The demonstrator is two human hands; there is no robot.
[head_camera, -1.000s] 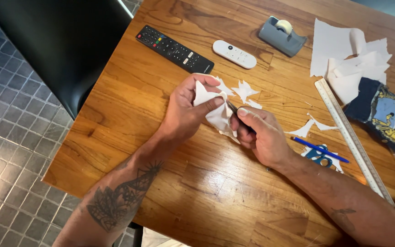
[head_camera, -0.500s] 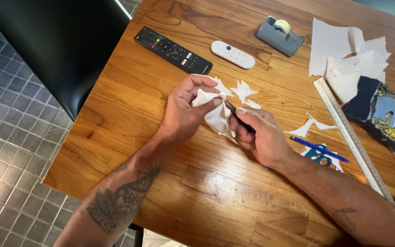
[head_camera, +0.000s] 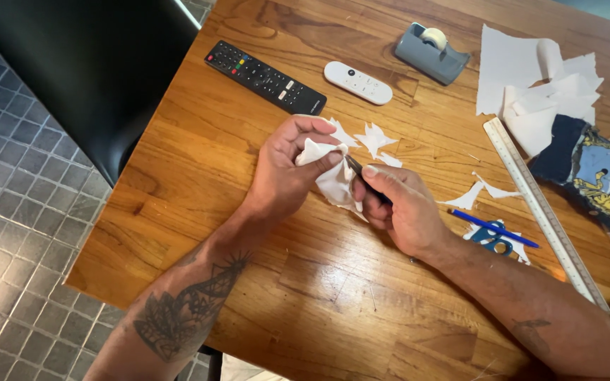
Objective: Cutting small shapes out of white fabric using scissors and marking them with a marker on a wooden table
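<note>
My left hand (head_camera: pixel 284 173) pinches a crumpled piece of white paper (head_camera: pixel 333 176) above the wooden table (head_camera: pixel 199 162). My right hand (head_camera: pixel 404 208) grips a small dark-handled cutting tool (head_camera: pixel 356 168), its tip against the paper just beside my left thumb. Most of the tool is hidden inside my fist. Loose white paper offcuts (head_camera: pixel 375 139) lie on the table just beyond both hands.
A black remote (head_camera: pixel 262 76), a white remote (head_camera: pixel 358 82) and a grey tape dispenser (head_camera: pixel 431 51) lie at the far side. White sheets (head_camera: pixel 531 77), a ruler (head_camera: pixel 541 212), a blue pen (head_camera: pixel 492 227), scissors (head_camera: pixel 492 240) and a printed pouch (head_camera: pixel 601 176) sit right. A black chair (head_camera: pixel 86 63) stands left.
The paper has been turned slightly in my left hand and the tool tip has shifted along its edge. Both hands stay in nearly the same place.
</note>
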